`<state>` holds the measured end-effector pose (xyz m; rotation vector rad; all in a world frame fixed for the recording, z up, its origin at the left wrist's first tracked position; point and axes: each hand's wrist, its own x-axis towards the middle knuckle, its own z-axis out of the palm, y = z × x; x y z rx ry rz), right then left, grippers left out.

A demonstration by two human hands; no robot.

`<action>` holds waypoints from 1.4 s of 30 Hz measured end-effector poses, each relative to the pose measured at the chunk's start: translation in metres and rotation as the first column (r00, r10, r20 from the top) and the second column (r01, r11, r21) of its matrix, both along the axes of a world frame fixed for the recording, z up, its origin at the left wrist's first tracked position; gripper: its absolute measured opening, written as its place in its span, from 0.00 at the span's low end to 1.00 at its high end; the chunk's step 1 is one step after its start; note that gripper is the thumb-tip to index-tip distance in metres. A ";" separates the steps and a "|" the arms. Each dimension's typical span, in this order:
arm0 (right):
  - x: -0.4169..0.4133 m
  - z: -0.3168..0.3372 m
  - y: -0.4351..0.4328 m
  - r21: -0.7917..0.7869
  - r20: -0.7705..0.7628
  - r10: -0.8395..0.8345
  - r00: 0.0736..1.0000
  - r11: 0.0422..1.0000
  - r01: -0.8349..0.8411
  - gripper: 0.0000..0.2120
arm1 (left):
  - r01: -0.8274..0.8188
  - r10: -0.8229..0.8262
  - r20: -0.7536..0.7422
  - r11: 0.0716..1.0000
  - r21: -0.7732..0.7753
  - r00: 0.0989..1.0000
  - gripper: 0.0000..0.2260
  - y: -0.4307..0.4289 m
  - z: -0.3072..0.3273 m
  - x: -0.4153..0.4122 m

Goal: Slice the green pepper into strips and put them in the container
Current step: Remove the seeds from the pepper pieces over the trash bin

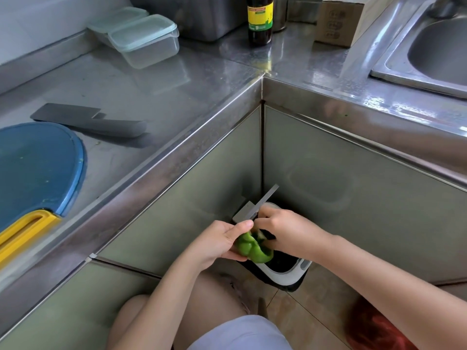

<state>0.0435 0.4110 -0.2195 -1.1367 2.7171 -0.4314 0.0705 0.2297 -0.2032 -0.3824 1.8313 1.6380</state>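
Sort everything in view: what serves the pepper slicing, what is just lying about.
Job: green pepper, left hand holding it, right hand at its core, cleaver, blue cutting board, lidded containers, trash bin.
Lying about: sauce bottle, cardboard box, sink, red bag.

A stainless steel counter [156, 79] runs in an L around an inside corner, its brushed top scratched and showing soft, pale reflections of daylight. At the far right a steel sink [439, 54] is set into it. A low steel backsplash [38, 59] rises along the left, with a pale wall [30, 21] above. Below the counter edge, flat grey-green cabinet fronts [353, 188] meet at the corner, framed in metal trim. The floor [303, 314] is laid with glossy beige tiles. A dark bottle [260, 18] and a cardboard box [338, 24] stand at the back.
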 end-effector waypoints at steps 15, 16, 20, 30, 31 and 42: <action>0.005 0.000 0.001 -0.040 -0.299 0.041 0.953 0.998 -0.055 0.16 | 0.025 -0.021 -0.043 0.994 0.104 0.999 0.28 0.006 0.013 0.001; 0.006 0.002 0.001 -0.064 -0.262 0.036 0.964 0.996 -0.054 0.15 | 0.040 -0.035 -0.052 0.995 0.097 0.998 0.27 0.006 0.012 0.002; 0.005 0.005 0.003 -0.248 -0.039 -0.058 0.998 0.968 0.046 0.05 | 0.099 -0.094 -0.085 0.994 0.055 0.992 0.22 0.002 0.009 0.002; -0.011 0.003 0.017 -0.323 0.455 -0.351 0.818 0.791 0.519 0.09 | 0.038 -0.032 -0.046 0.992 0.122 0.998 0.23 -0.009 0.003 0.004; -0.013 -0.005 0.020 -0.263 0.404 -0.380 0.832 0.823 0.504 0.11 | 0.008 -0.005 -0.026 0.990 0.139 1.000 0.22 -0.009 0.002 0.004; -0.009 -0.015 0.022 -0.341 0.120 -0.497 0.859 0.792 0.506 0.09 | -0.137 0.116 0.081 0.928 0.346 0.990 0.17 -0.015 -0.007 0.001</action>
